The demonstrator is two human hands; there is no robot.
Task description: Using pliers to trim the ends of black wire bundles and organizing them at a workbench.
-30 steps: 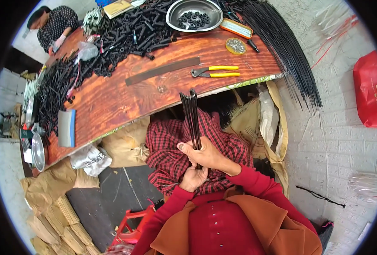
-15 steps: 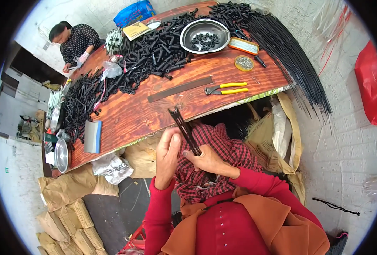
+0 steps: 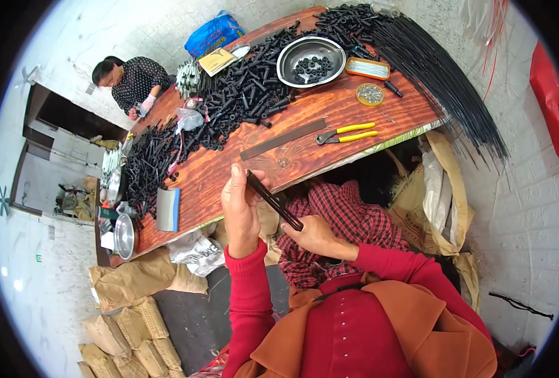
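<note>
A short bundle of thin black rods (image 3: 274, 200) slants between my two hands above my lap. My right hand (image 3: 314, 234) grips its lower end. My left hand (image 3: 240, 211) is raised at the table's near edge, fingers together and palm against the bundle's upper end. Under the hands lies a red checked cloth (image 3: 349, 217) on my lap. The brown wooden table (image 3: 229, 170) stretches just beyond my hands.
On the table lie yellow-handled pliers (image 3: 345, 133), a long metal ruler (image 3: 282, 140), a steel bowl of black rings (image 3: 311, 60), a small tin of metal bits (image 3: 370, 94), heaps of black tubes (image 3: 242, 94) and long black rods (image 3: 443, 82). Another person (image 3: 128, 82) works at the far end. Sacks (image 3: 128, 302) lie left.
My left hand has risen from under the bundle to its upper end. The bundle has tilted from upright to slanting left. The view has swung right and down across the table.
</note>
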